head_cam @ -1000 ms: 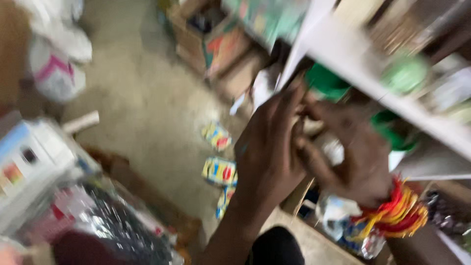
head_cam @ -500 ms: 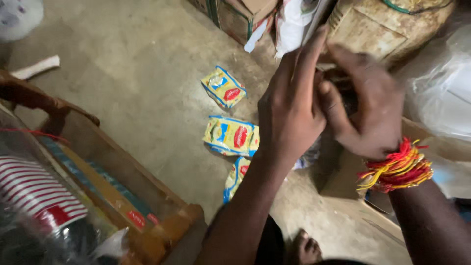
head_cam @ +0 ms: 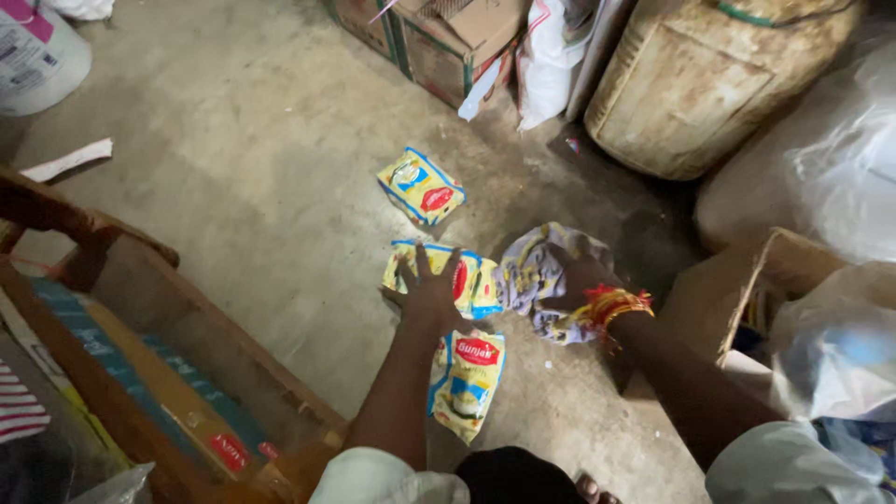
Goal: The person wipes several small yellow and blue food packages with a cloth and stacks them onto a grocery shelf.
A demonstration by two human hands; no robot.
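Right now I have my left hand [head_cam: 427, 291] spread flat, fingers open, on the middle yellow snack packet [head_cam: 446, 278] on the concrete floor [head_cam: 233, 187], while my right hand [head_cam: 571, 280] clutches a crumpled cloth [head_cam: 537, 271] just beside it.

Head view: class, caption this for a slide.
Left hand presses a yellow snack packet on the concrete floor; right hand grips a cloth.
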